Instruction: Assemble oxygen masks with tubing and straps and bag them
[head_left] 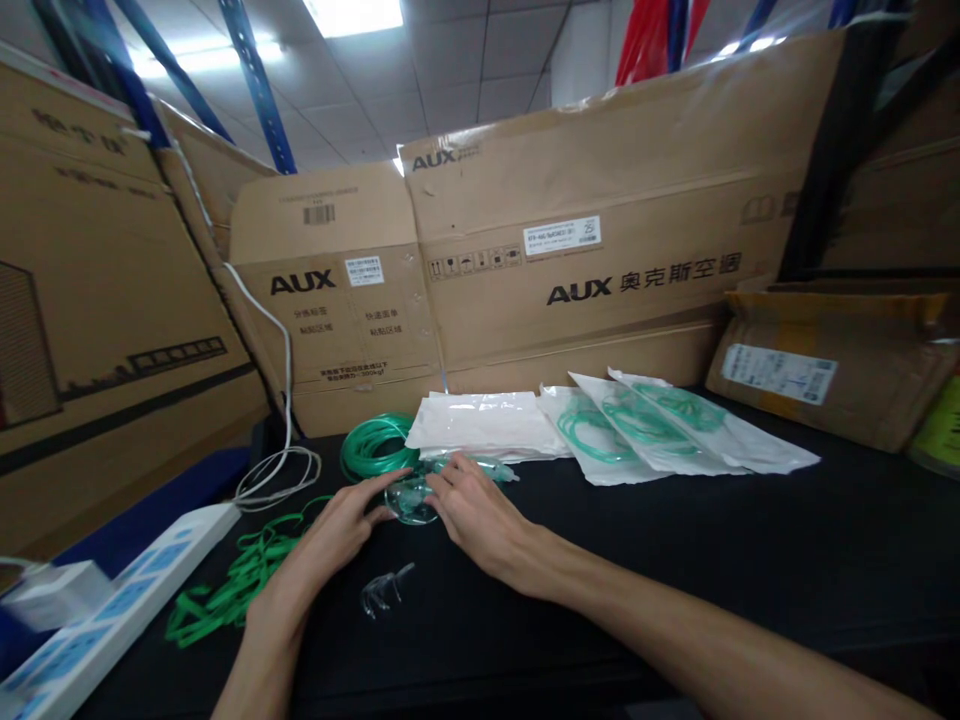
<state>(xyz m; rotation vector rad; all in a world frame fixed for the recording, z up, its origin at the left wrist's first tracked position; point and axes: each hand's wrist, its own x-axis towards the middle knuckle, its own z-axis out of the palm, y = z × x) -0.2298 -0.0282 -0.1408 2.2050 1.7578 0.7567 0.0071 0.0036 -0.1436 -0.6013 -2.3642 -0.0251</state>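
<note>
Green straps (251,572) are seen left of the left hand (339,528); whether its grip is closed cannot be told. Between both hands, the clear mask (410,508) is placed, pinched by the right hand (480,518). Rightward, pouches (651,432) are laid.

Clear, green-tinted plastic piece (411,503) at centre, translucent green tubing coil (369,450) just above left, bright green straps (238,578) lower left, white-and-green pouches (651,428) right of centre, black tabletop (675,560), brown black-lettered cardboard (487,300) mid-frame, blue-panelled white power strip (127,605) lower left.
</note>
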